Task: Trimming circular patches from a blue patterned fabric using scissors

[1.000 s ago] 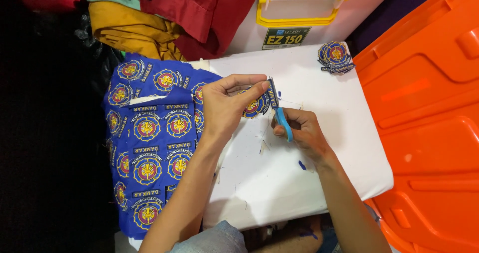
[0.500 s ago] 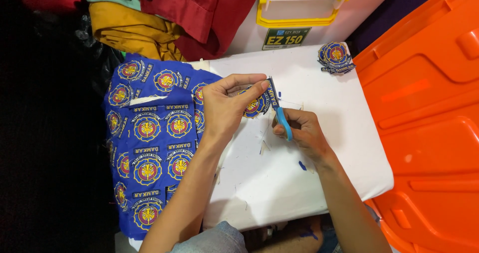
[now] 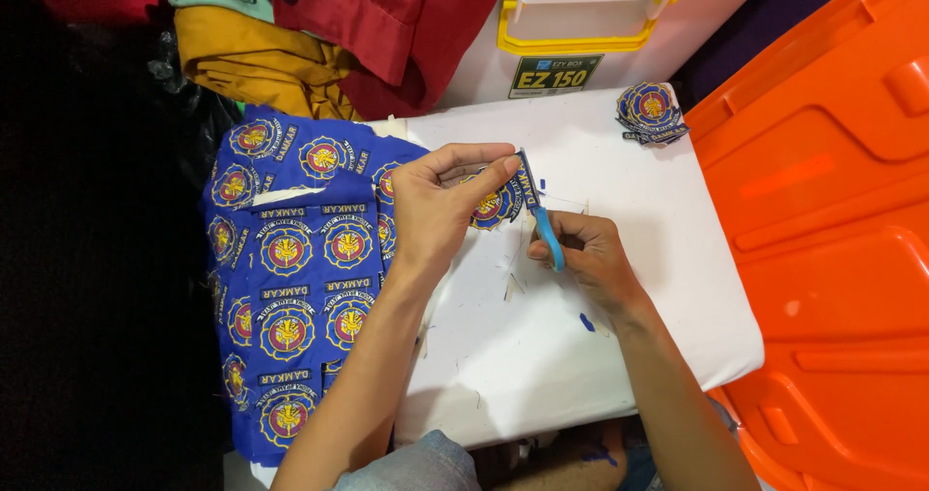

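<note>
My left hand pinches a round blue embroidered badge that is still joined to a blue cloth sheet printed with several such badges. My right hand holds small blue-handled scissors, blades pointing up at the badge's right edge beside my left fingertips. The sheet lies over the left side of a white tabletop and hangs past its edge.
A small pile of cut-out badges sits at the table's far right corner. A white storage box with a yellow latch stands behind. Red and mustard garments are heaped at the back left. A large orange plastic panel fills the right. Thread and cloth scraps dot the table.
</note>
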